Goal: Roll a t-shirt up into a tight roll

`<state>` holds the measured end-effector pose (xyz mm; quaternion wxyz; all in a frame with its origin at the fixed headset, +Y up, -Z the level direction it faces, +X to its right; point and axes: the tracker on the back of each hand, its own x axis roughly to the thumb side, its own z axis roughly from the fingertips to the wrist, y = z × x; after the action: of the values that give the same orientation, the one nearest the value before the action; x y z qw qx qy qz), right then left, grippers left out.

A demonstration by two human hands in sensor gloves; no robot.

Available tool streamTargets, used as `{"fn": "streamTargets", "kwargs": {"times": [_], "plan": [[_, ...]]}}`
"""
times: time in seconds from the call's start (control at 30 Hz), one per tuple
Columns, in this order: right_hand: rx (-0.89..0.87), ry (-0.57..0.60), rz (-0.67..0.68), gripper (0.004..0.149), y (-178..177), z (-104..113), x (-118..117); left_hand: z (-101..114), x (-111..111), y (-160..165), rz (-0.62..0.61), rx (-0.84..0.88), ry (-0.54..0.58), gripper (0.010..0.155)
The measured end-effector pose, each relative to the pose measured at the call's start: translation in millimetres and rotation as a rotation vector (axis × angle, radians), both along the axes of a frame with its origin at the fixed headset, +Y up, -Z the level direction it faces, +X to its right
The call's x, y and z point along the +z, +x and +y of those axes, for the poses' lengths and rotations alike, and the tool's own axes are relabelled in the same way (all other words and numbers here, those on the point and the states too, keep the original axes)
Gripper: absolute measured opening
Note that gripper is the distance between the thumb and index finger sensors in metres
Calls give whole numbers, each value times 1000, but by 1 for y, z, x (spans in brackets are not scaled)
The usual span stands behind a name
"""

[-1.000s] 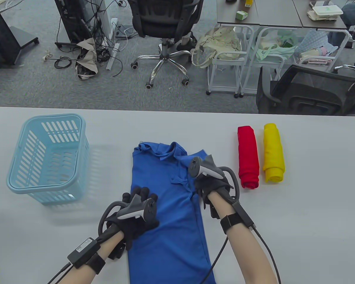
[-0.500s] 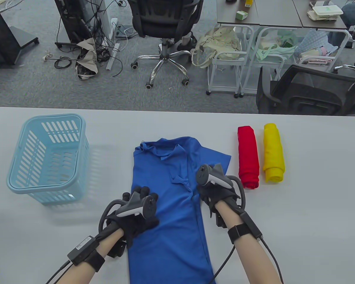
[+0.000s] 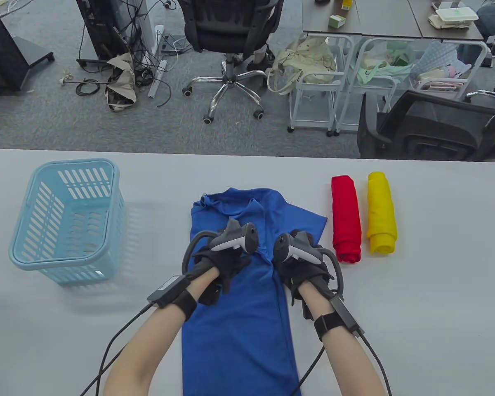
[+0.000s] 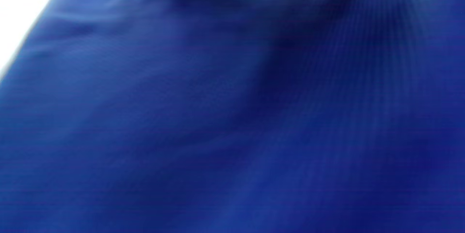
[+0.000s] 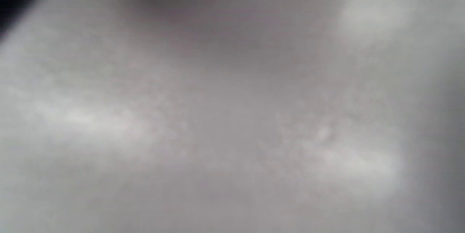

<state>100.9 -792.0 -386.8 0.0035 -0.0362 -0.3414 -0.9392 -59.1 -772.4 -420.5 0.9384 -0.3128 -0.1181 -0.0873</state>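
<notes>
The blue shirt (image 3: 239, 313) lies flat on the desk (image 3: 416, 313), folded narrow lengthwise, collar end far, rumpled.

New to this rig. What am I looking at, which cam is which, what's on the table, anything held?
No robot: a person's two hands in black sensor gloves, each with a grey tracker strapped to its back.

The wide picture looks down at the table. The other two come from wrist cameras: the left shows only blurred blue cloth, the right only grey blur.

On the table: a blue shirt laid flat, a light blue basket at the left, a red roll and a yellow roll at the right.

The left hand and right hand are on the shirt near the collar; the trackers hide any grip.
</notes>
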Motion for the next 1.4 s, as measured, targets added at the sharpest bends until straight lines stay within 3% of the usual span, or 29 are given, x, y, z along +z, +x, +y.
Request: {"fn": "streamTargets", "kwargs": {"times": [0.07, 0.17, 0.23, 0.3, 0.37, 0.43, 0.5, 0.6, 0.67, 0.73, 0.8, 0.83, 0.93, 1.03, 1.13, 1.2, 1.27, 1.4], "plan": [[-8, -5, -5, 69, 1, 0, 0, -3, -5, 10, -16, -31, 34, 64], [-10, -1, -11, 69, 1, -1, -1, 7, -8, 8, -22, -8, 205, 41], [36, 28, -27, 69, 2, 1, -1, 15, -9, -5, -60, -109, 276, 40], [94, 64, -43, 70, 0, 4, -2, 30, -11, -30, -65, -327, 460, 41], [144, 92, -46, 70, -3, 5, -3, 50, -15, -57, -6, -587, 654, 42], [184, 112, -47, 70, -6, 6, -4, 75, -16, -87, 142, -661, 708, 45], [198, 116, -51, 70, -8, 6, -5, 93, -7, -109, 257, -556, 693, 56], [184, 95, -91, 70, -9, 8, -9, 95, 22, -115, 226, -343, 602, 61], [190, 84, -121, 69, -11, 16, -12, 81, 42, -111, 198, -147, 445, 67], [200, 99, -148, 66, -18, 31, -11, 47, 63, -101, 231, 74, 164, 76], [179, 173, -101, 67, -31, 45, 2, 15, 75, -95, 239, 131, 1, 83], [173, 245, -54, 67, -40, 52, 15, -1, 79, -91, 214, 94, -19, 85], [89, 253, 132, 71, -64, 52, 54, -15, 80, -86, 77, -105, 162, 86], [46, 109, 158, 77, -70, 24, 66, -14, 71, -89, 152, 30, 60, 87], [130, 97, 115, 79, -52, 4, 46, -14, 59, -106, 153, -14, 79, 84], [9, 35, 0, 78, -33, 2, 31, -11, 54, -129, 208, -12, 94, 80], [-18, 12, -28, 76, -23, 3, 19, -3, 50, -145, 285, -10, 87, 74], [-27, 3, -56, 75, -20, 2, 5, 13, 49, -154, 280, -228, 176, 72]]}}
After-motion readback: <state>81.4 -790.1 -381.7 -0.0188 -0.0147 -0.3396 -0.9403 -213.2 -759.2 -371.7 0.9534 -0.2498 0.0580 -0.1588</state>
